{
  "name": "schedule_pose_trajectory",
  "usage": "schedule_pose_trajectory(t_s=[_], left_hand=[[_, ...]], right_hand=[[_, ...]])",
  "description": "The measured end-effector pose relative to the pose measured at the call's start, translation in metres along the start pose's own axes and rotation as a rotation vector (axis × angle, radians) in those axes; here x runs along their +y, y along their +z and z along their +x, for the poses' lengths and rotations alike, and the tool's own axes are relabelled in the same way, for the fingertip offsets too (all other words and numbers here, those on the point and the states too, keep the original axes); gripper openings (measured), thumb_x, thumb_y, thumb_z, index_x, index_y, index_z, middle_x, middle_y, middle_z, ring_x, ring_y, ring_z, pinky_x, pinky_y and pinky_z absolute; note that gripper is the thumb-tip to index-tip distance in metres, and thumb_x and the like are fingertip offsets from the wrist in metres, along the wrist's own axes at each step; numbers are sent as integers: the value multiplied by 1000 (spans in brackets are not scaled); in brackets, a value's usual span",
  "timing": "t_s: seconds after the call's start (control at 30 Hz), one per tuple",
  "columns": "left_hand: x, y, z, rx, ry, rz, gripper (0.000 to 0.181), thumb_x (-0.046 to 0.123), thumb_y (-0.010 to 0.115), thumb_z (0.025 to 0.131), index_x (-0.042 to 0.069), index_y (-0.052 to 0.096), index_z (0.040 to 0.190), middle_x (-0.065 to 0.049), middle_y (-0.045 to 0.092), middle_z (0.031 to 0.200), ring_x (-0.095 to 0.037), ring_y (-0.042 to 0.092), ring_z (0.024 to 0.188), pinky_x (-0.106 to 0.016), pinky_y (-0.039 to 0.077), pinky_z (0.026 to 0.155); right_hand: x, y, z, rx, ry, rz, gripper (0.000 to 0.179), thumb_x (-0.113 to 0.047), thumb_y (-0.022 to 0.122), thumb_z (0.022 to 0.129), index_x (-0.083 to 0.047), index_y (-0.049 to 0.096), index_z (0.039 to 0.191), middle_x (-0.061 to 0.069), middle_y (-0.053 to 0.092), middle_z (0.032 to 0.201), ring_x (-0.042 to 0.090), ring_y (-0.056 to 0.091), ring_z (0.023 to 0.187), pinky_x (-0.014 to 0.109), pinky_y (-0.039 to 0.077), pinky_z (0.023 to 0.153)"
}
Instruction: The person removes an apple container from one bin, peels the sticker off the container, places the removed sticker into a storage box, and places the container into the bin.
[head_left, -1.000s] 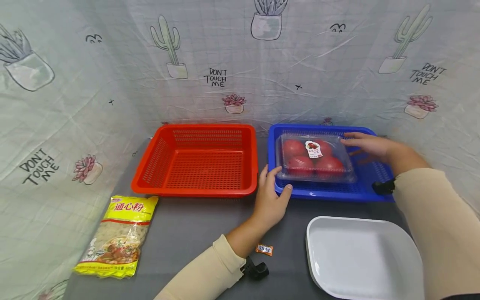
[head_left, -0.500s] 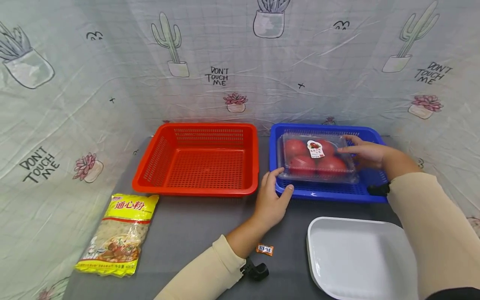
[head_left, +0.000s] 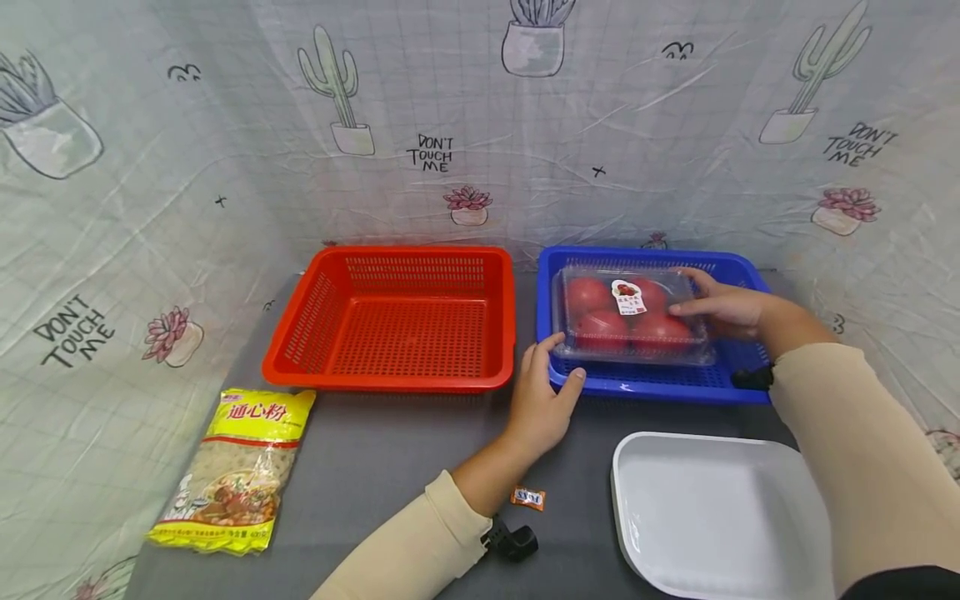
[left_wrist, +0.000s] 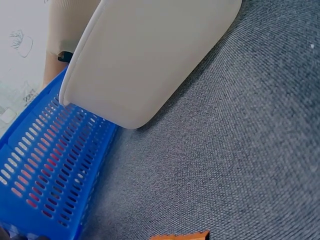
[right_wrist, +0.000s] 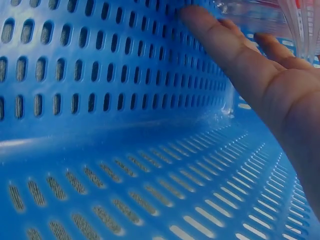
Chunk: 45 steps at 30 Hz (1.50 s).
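A clear plastic box of tomatoes (head_left: 588,331) with a white label lies in the blue basket (head_left: 637,389). My right hand (head_left: 727,307) grips its right end, thumb on the lid and forefinger near the far corner; its other fingers are partly hidden beside the box. In the right wrist view, fingers (right_wrist: 240,57) reach along the basket's slotted wall toward the clear plastic. At the basket's near left corner my left hand (head_left: 542,402) is spread, forefinger at the box's corner and thumb by the basket rim. The left wrist view shows the basket's slotted side (left_wrist: 47,165).
A red basket (head_left: 408,333) stands left of the blue one. A yellow bag of pasta (head_left: 236,471) lies at the left. A white tray (head_left: 720,508) sits in front of the blue basket, and a small orange-wrapped candy (head_left: 528,498) lies by my left wrist.
My right hand has moved left, from above the blue basket's right part onto the right end of the tomato box, and its fingers have drawn closer together. The left hand has stayed put.
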<state>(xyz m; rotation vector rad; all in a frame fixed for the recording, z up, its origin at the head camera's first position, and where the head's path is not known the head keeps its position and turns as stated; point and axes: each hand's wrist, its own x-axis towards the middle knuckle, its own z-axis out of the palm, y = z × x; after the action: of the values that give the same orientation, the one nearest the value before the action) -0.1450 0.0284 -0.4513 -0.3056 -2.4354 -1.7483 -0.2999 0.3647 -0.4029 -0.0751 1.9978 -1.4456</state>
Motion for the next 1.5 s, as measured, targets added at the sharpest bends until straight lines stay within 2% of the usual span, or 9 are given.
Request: schedule_pose_trajectory(t_s=[0.2, 0.4, 0.5, 0.57, 0.63, 0.83, 1.0, 1.27, 1.5], left_hand=[[-2, 2, -1, 2, 7, -13, 60, 23, 62, 104, 10, 43, 159, -16, 45, 157, -32, 47, 145, -54, 36, 122], [1, 2, 0, -8, -27, -22, 61, 22, 61, 105, 11, 40, 162, -15, 41, 160, -31, 44, 148, -53, 34, 123], [3, 3, -1, -16, -50, -34, 61, 22, 60, 106, 12, 39, 162, -14, 39, 161, -31, 43, 148, -54, 34, 123], [4, 3, -1, -11, -54, -42, 61, 21, 60, 106, 12, 39, 162, -15, 39, 160, -32, 44, 148, -54, 34, 123], [4, 3, -2, -4, -53, -44, 60, 21, 60, 106, 13, 40, 161, -15, 40, 160, -32, 44, 148, -54, 34, 123], [5, 2, -1, 4, -24, -25, 61, 21, 62, 105, 11, 41, 161, -16, 42, 159, -32, 45, 147, -52, 35, 123], [4, 1, 0, 4, -27, -28, 61, 20, 63, 104, 11, 41, 161, -16, 42, 158, -31, 46, 146, -52, 35, 123], [14, 1, -1, 22, -53, -50, 62, 19, 66, 102, 10, 44, 159, -17, 38, 163, -34, 41, 151, -52, 32, 125], [28, -4, -1, 62, -37, -75, 62, 26, 64, 102, 12, 44, 159, -15, 17, 175, -40, 25, 159, -59, 30, 125]], right_hand=[[1, 0, -1, -9, -90, 49, 101, -16, 64, 104, -37, -10, 169, 14, -27, 173, 53, -4, 158, 82, 11, 118], [-4, 0, -3, -3, -167, 74, 100, -15, 64, 104, -43, -7, 169, 9, -25, 174, 47, -4, 159, 81, 10, 118], [-7, 1, -3, 23, -192, 80, 98, -16, 63, 104, -42, -4, 170, 8, -6, 176, 38, 16, 155, 63, 37, 119], [-10, 2, -3, 48, -195, 88, 94, -16, 62, 105, -41, -1, 170, 7, 8, 173, 30, 30, 149, 47, 50, 109], [-11, 4, -4, 78, -195, 89, 90, -17, 62, 105, -37, 3, 170, 5, 23, 166, 21, 43, 137, 33, 55, 95], [-12, 3, -7, 173, -222, 96, 66, -19, 59, 107, -31, 27, 163, -6, 49, 141, 9, 64, 113, 33, 60, 87], [-14, 0, -10, 187, -283, 160, 51, -11, 56, 108, -31, 43, 152, -11, 65, 124, 11, 71, 101, 34, 62, 80], [-19, -11, -29, 195, -334, 245, 39, -15, 50, 111, -36, 51, 143, -11, 67, 123, 11, 71, 102, 34, 64, 76], [-29, -14, -42, 221, -415, 334, 33, -18, 51, 108, -35, 56, 136, -9, 68, 116, 9, 68, 99, 32, 63, 71]])
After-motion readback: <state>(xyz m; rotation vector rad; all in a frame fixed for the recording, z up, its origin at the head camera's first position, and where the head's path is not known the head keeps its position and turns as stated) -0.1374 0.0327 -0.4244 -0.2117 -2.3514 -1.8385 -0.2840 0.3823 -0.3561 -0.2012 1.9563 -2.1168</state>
